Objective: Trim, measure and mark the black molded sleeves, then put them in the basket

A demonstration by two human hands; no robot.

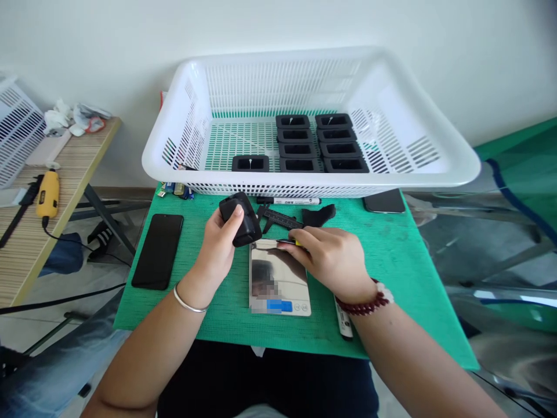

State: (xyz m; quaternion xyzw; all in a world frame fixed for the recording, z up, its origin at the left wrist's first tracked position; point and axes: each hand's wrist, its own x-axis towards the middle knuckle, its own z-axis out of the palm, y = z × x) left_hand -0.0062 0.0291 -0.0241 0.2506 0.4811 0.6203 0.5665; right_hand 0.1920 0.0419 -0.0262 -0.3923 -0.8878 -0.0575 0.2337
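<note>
My left hand point(220, 238) grips a black rectangular part point(242, 220) with rounded corners, tilted in the air, thumb pressed on its face. Fingers closed, my right hand point(333, 255) holds a yellow knife point(298, 242) whose thin, dark blade points left toward the part without touching it; most of its handle is hidden. Both hands are above a mirror-topped digital scale point(281, 273). Behind the right hand lie a black caliper point(282, 219) and a black cloth-like piece point(319, 216). Similar black parts point(300, 150) with rectangular openings stand in rows in the white basket point(311, 184).
A phone point(157, 251) lies on the green-covered table point(217, 331) at left, another dark phone-like slab point(383, 202) at back right. One marker point(289, 201) lies by the basket, another point(343, 322) under my right wrist. A yellow power tool point(47, 194) rests on the wooden side table.
</note>
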